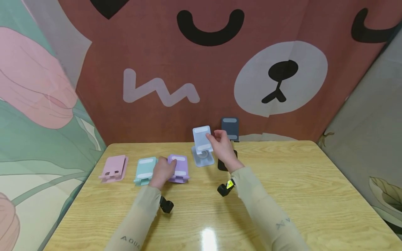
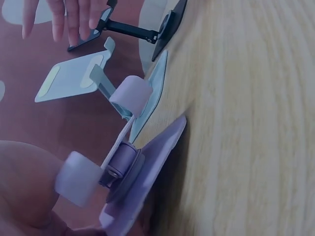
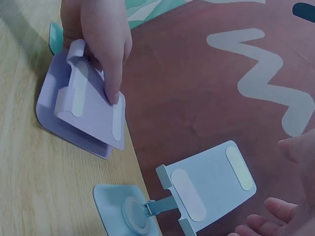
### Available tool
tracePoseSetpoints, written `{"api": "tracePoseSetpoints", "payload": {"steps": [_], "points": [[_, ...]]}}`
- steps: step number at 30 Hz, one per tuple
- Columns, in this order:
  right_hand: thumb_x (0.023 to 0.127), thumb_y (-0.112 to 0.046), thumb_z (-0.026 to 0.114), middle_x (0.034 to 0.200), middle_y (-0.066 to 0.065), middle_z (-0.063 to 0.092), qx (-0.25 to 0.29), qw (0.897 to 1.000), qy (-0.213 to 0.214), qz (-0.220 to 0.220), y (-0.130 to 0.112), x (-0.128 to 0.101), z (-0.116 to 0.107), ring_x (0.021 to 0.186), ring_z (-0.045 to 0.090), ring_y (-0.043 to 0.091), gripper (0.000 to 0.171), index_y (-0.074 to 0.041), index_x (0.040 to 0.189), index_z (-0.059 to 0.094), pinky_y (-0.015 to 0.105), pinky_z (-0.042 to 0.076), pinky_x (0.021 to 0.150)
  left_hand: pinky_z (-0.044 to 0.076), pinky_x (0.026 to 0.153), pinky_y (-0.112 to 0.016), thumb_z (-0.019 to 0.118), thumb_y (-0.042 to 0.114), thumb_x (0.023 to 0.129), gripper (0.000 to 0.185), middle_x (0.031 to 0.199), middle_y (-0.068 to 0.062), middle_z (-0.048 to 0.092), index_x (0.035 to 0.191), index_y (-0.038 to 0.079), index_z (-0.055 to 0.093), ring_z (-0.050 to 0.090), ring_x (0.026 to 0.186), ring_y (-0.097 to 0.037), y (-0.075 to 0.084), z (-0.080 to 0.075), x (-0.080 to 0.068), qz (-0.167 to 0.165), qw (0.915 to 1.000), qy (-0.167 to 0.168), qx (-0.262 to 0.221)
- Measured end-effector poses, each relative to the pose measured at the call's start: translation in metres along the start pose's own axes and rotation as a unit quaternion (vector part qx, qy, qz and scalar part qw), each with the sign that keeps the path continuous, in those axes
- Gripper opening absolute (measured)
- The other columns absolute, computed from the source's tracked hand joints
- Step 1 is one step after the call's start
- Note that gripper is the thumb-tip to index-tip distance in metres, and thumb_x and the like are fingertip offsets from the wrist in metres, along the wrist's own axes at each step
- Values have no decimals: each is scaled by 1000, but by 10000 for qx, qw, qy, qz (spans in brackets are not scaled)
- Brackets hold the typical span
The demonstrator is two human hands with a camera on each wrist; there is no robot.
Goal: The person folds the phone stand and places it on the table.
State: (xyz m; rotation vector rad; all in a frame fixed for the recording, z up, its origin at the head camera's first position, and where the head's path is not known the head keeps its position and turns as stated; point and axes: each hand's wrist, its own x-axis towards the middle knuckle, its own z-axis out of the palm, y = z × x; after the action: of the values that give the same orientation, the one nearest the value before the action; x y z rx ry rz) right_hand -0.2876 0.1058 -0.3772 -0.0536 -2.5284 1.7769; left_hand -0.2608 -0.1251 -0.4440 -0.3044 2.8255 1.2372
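My left hand (image 1: 161,171) sits nearest me, fingers curled down on the folded purple stand (image 1: 179,168) so it stays flat and doesn't slide on the surface (image 1: 282,195). Just past the purple stand, my right hand (image 1: 223,146) hangs open with loose fingers beside the light blue stand (image 1: 202,144), holding nothing. That one's propped upright, with the black stand (image 1: 230,128) behind it.

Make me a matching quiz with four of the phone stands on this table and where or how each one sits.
Things:
1 pink stand
2 purple stand
3 light blue stand
4 black stand

States:
A opened upright, right hand beside it
B under the left hand
C folded, farthest left
D at the back, by the curtain

Pairs: 1-C, 2-B, 3-A, 4-D
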Motion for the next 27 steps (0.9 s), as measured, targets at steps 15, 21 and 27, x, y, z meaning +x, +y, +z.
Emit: {"api": "tracePoseSetpoints", "payload": {"steps": [15,21,27], "points": [[102,-46,57,158,14,35,53,9993,-220,306,-1,13,6,142,37,30,70,-7,154,31,46,33,113,45,100,-52,51,21,104,45,121,-35,56,125,-20,55,55,114,-43,1,-1,-3,255,9987,-4,432],[102,-49,57,158,14,35,-32,9987,-347,384,-1,16,8,141,37,29,74,-7,156,29,45,34,113,43,99,-52,54,19,102,43,115,-33,55,119,-20,59,51,111,-43,0,1,-4,372,9974,173,593],[103,-46,56,155,17,38,8,9985,-412,367,-2,19,11,139,40,31,73,-4,156,27,46,35,111,44,97,-50,56,18,102,40,113,-31,56,117,-18,62,51,109,-41,0,1,-2,376,9967,227,688]]}}
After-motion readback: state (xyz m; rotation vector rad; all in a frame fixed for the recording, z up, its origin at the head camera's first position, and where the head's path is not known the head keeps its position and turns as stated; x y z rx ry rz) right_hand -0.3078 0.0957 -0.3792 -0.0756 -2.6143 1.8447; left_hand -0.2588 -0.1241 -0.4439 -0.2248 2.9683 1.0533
